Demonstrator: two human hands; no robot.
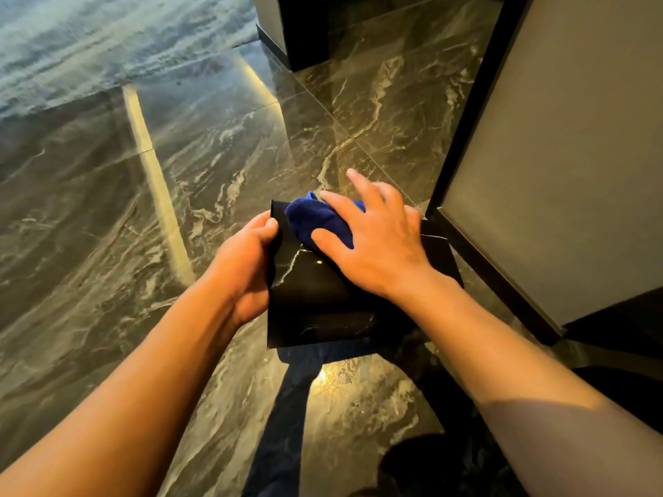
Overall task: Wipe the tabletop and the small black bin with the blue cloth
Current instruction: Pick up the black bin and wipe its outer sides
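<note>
The small black bin [315, 299] is glossy and square-sided, held off the marble floor in the middle of the view. My left hand [244, 260] grips its left edge, thumb over the rim. My right hand [373, 238] presses the bunched blue cloth [315, 218] against the bin's upper face, fingers spread over the cloth. A pale scratch-like streak and a small bright spot show on the bin's face below the cloth. No tabletop is in view.
Dark veined marble floor [179, 174] fills the left and centre, with bright light strips reflected on it. A grey panel with a black frame [556, 156] stands close on the right. A dark plinth [301, 37] is at the top. My dark trouser leg [283, 407] is below the bin.
</note>
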